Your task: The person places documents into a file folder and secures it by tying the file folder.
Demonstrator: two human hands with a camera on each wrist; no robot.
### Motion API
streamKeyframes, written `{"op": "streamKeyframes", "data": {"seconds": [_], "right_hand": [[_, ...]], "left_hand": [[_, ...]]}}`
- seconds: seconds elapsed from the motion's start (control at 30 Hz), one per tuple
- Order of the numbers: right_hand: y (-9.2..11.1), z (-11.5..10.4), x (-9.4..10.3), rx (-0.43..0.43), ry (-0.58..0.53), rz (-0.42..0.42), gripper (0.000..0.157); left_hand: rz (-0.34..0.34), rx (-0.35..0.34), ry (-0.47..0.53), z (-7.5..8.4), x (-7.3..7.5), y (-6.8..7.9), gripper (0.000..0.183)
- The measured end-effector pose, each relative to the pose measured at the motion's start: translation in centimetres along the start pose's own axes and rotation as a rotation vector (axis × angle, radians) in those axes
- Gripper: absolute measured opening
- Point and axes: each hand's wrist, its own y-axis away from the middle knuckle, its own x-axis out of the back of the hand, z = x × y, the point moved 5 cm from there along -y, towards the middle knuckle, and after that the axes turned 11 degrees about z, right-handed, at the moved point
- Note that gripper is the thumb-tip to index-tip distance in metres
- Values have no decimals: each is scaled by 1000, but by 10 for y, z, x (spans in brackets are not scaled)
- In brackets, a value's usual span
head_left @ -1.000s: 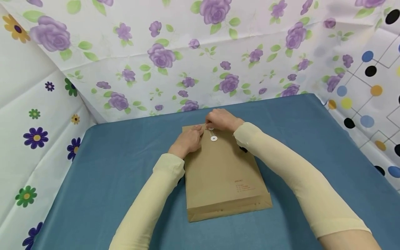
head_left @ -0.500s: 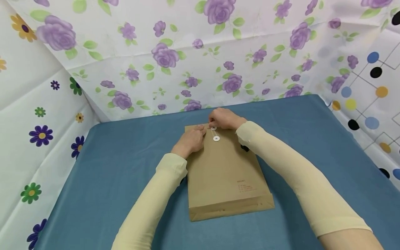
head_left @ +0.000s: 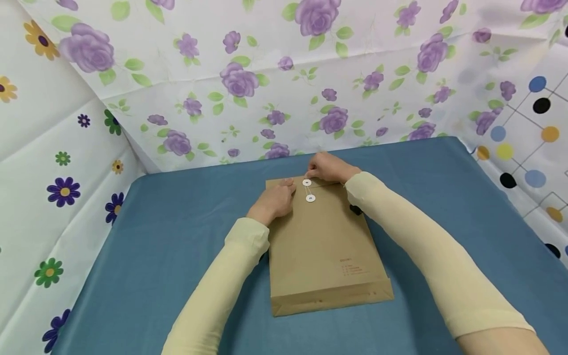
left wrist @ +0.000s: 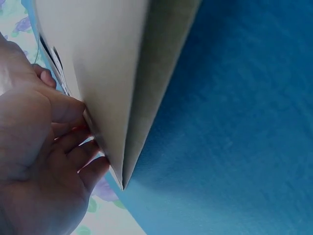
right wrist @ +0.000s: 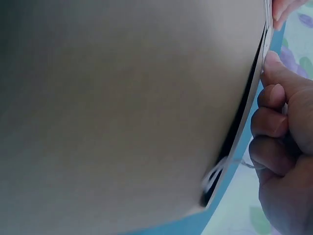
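Observation:
A brown paper document envelope (head_left: 324, 241) lies on the blue cloth, its closure at the far end. Two white button discs stand there in line: an upper disc (head_left: 306, 182) on the flap and a lower disc (head_left: 310, 198) beneath. Thin string runs between them. My left hand (head_left: 272, 199) rests on the envelope's upper left, its fingers (left wrist: 93, 169) along the flap in the left wrist view. By the upper disc, my right hand (head_left: 330, 167) has its fingers curled round the white string (right wrist: 249, 165), its thumb at the flap edge.
The blue cloth (head_left: 191, 236) covers the table around the envelope. Behind it hangs a sheet with purple roses (head_left: 239, 79). Patterned sheets also border the left and right sides. Small red print (head_left: 355, 269) marks the envelope's lower right.
My right hand has shifted slightly right and off the upper disc, which now shows whole. A string stretch to its right has come into sight. The left hand stays on the envelope.

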Motion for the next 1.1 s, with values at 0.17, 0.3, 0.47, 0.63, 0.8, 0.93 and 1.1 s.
{"op": "streamKeyframes", "data": {"seconds": [0.17, 0.3, 0.47, 0.63, 0.8, 0.93, 1.1], "right_hand": [[13, 0, 7, 5, -4, 2, 26], [25, -7, 9, 55, 59, 23, 19], [42, -17, 10, 53, 129, 43, 17], [60, -26, 7, 122, 212, 96, 32], [78, -36, 1, 238, 321, 220, 30], [88, -42, -2, 289, 363, 264, 24], [93, -47, -2, 288, 364, 241, 25]], "left_hand": [[-6, -3, -3, 3, 2, -1, 47], [-11, -7, -13, 4, 2, -2, 47], [-33, 2, -24, 4, 1, -2, 48], [-57, 7, -26, 5, 1, -3, 49], [-58, 17, -18, 6, 1, -3, 52], [-51, 26, -6, 5, 2, -3, 52], [-61, 20, -8, 6, 3, -4, 52]]}}
